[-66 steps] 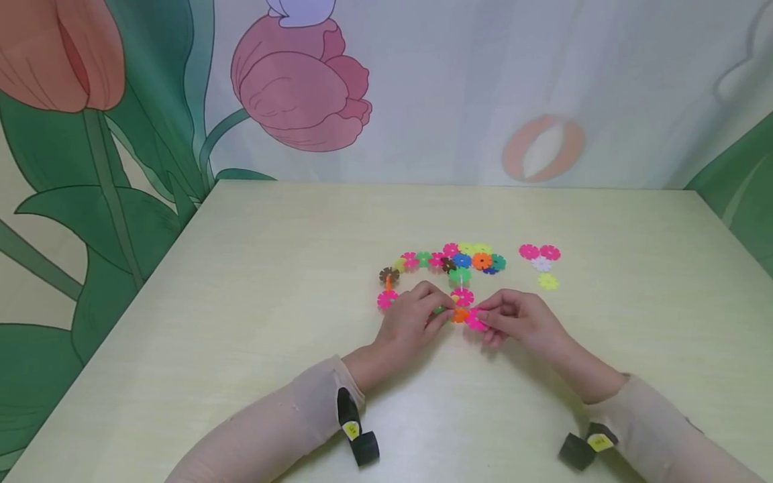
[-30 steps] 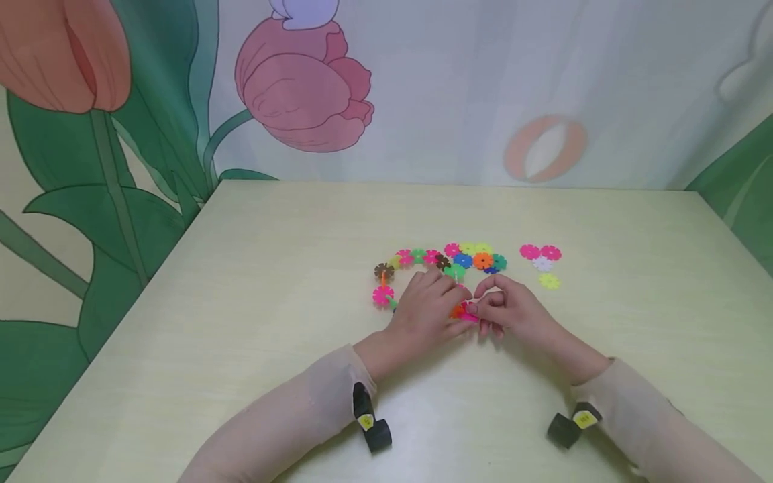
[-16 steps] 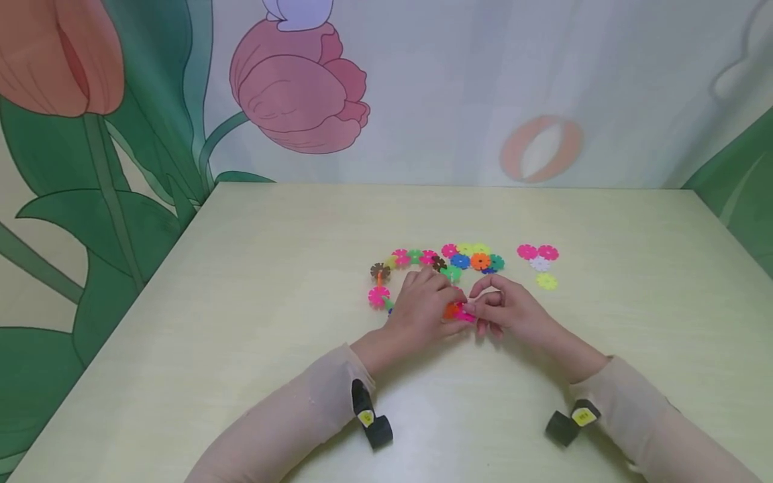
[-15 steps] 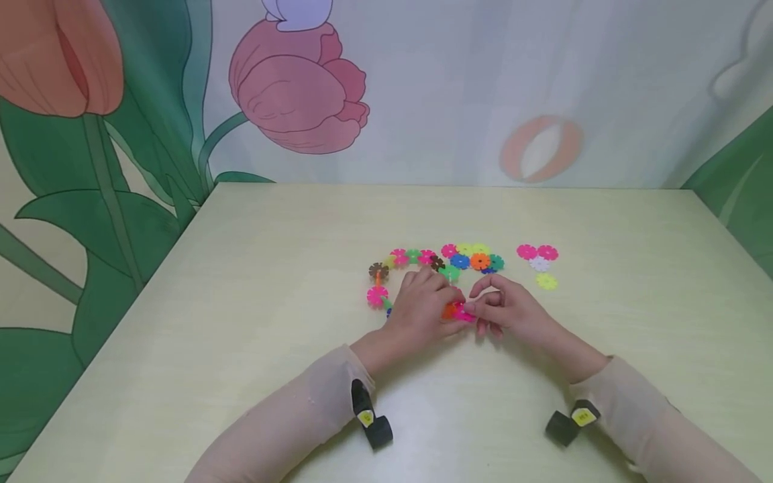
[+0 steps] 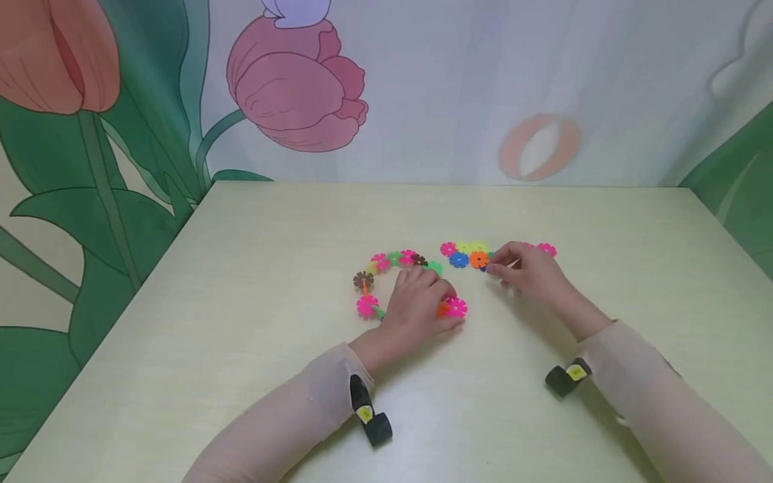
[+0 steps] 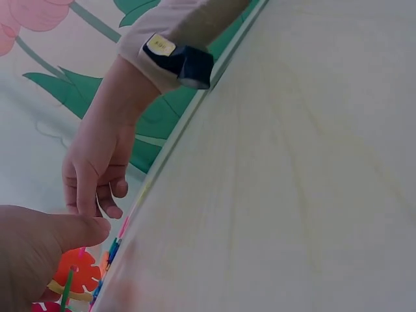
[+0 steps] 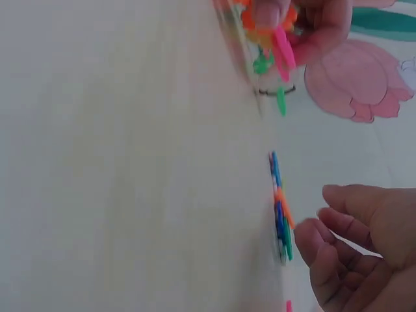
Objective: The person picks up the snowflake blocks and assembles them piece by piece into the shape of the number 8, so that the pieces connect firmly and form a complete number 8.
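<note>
My left hand (image 5: pixel 419 302) grips a chain of interlocking snowflake discs near its front end, where an orange disc (image 6: pixel 78 270) and a pink disc (image 5: pixel 457 307) stick out past the fingers. From there the chain curves round through a brown disc (image 5: pixel 364 280) to a green disc (image 5: pixel 433 267); part of it is hidden under the hand. My right hand (image 5: pixel 531 272) hovers beside a group of loose discs, nearest the orange loose disc (image 5: pixel 479 259). In the right wrist view that hand (image 7: pixel 370 253) has thumb and fingers apart with nothing between them.
A blue disc (image 5: pixel 459 259) and several yellow and pink ones lie flat in the loose group. Another pink disc (image 5: pixel 547 249) lies beyond my right hand, which covers others there. The pale table (image 5: pixel 272 268) ends at a printed curtain (image 5: pixel 423 100).
My right hand has let go of the pink disc, now joined at the chain's end, and moved away to the loose discs. The chain has shifted left with my left hand still holding it.
</note>
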Demonstrator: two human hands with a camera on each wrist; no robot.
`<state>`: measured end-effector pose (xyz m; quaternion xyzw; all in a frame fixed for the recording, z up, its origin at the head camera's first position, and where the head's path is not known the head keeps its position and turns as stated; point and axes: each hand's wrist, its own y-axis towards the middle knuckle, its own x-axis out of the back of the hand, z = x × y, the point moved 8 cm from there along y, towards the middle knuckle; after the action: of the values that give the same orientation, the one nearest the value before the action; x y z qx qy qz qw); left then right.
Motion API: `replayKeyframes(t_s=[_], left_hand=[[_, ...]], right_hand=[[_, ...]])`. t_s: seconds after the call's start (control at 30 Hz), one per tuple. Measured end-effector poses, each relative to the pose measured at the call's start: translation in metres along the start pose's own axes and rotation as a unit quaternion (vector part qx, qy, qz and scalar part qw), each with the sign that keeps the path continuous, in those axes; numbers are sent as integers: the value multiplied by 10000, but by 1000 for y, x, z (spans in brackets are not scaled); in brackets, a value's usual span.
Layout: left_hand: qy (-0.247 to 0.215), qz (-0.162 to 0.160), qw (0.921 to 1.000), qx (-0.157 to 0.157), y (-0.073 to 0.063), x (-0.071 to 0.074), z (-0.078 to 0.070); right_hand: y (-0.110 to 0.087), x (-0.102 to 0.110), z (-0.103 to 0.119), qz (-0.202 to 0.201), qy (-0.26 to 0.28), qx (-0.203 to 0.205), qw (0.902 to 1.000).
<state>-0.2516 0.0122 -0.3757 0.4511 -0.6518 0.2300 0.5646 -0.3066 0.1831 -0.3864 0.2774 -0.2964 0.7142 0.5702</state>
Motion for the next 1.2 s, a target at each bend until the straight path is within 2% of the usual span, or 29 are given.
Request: replayKeyframes(t_s=[0.2, 0.37, 0.63, 0.87, 1.2], left_hand=[[-12, 45, 10000, 17, 0, -2, 0], [-2, 74, 10000, -9, 0, -2, 0], [69, 5, 10000, -53, 0, -3, 0], [88, 14, 10000, -38, -1, -3, 0], [33, 48, 10000, -42, -2, -2, 0]], right_hand=[[18, 10, -3, -160, -854, -82, 9962], [28, 6, -8, 26, -1098, -207, 9937], [32, 6, -17, 37, -993, -407, 9942], [25, 10, -22, -23, -494, -540, 9973], [1, 22, -9, -376, 107, -242, 9989]])
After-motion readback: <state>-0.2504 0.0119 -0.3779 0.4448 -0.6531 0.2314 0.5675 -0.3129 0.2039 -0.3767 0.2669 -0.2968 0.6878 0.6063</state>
